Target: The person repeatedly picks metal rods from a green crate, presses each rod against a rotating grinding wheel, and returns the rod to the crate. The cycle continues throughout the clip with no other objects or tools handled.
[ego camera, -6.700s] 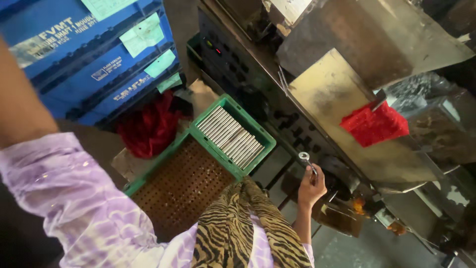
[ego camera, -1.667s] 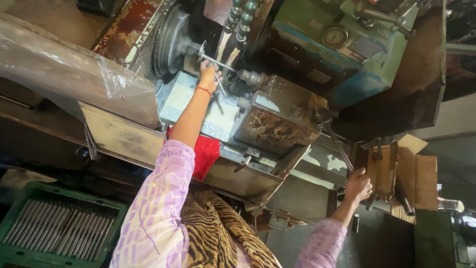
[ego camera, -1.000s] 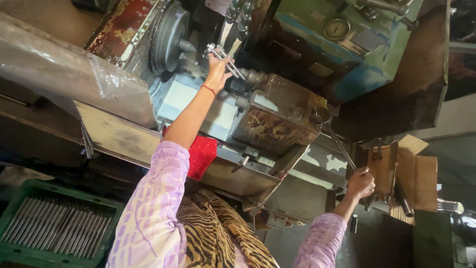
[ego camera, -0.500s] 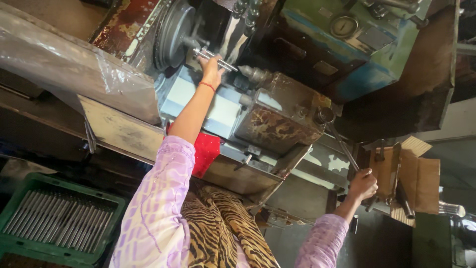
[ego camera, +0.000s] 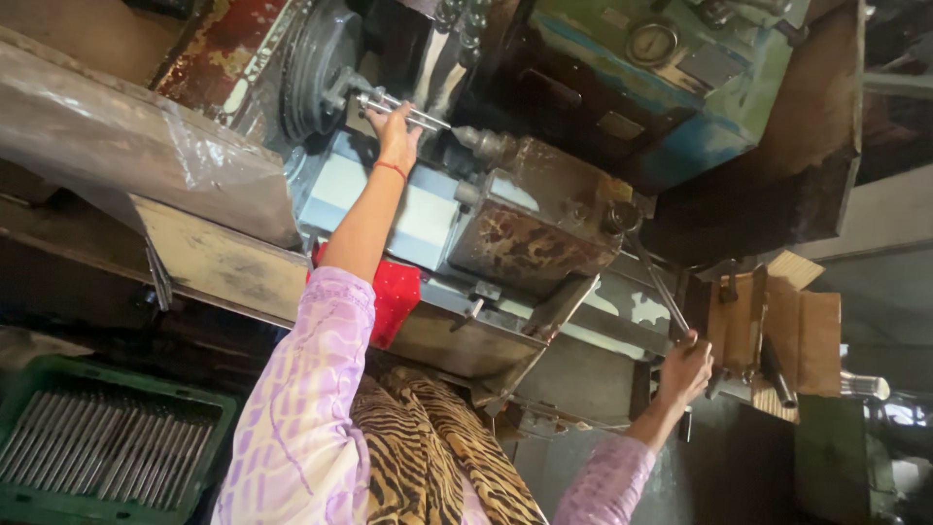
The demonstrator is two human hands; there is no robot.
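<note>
The left hand (ego camera: pixel 397 131) pinches a shiny rod (ego camera: pixel 403 110) near the top middle, holding it level so its end meets the round chuck (ego camera: pixel 316 68). That arm reaches straight up. The right hand (ego camera: pixel 683 367), low on the right, is wrapped tight round a long lever (ego camera: pixel 653 277), elbow bent, beside the machine (ego camera: pixel 530 219).

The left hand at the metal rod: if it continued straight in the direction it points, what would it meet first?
Probably the dark round wheel of the machine, just beyond the left hand and the metal rod; depth is unclear.
</note>
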